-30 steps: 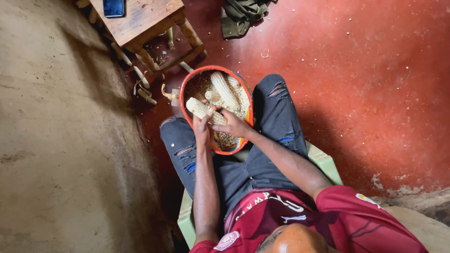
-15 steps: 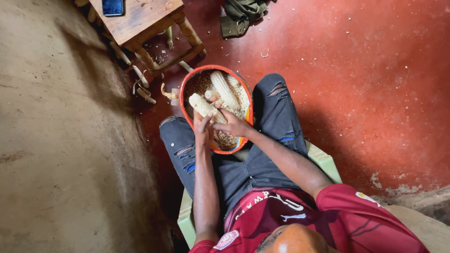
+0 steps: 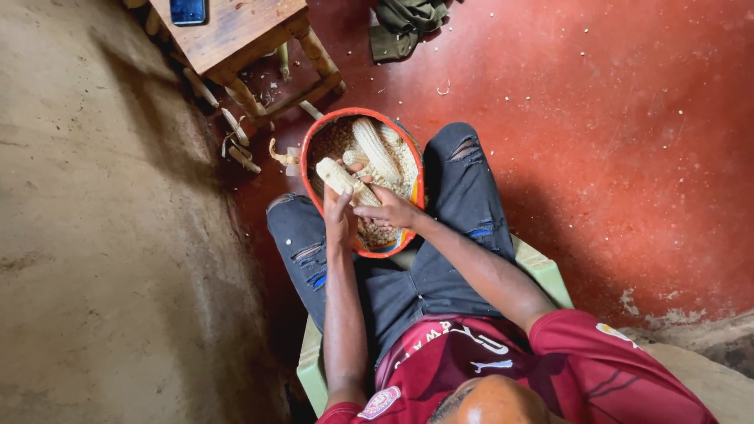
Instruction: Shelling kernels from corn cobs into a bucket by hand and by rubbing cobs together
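A pale maize cob (image 3: 336, 176) is held over a red-rimmed basket (image 3: 308, 148) that rests between my knees. My left hand (image 3: 338, 219) grips the cob's near end from below. My right hand (image 3: 389, 212) closes on the same cob from the right, thumb against its kernels. Inside the basket lie loose kernels and more whole cobs (image 3: 374, 148), one long and upright in the picture.
A small wooden stool (image 3: 236, 35) with a dark phone (image 3: 189, 11) on top stands at the upper left. Bare cobs and husk scraps (image 3: 238, 140) lie beneath it. A green cloth (image 3: 402, 26) lies on the red floor. I sit on a green seat (image 3: 542, 268).
The cob's far tip has swung a little toward the basket's middle, and my right hand has shifted slightly along it. Both hands stay on the cob.
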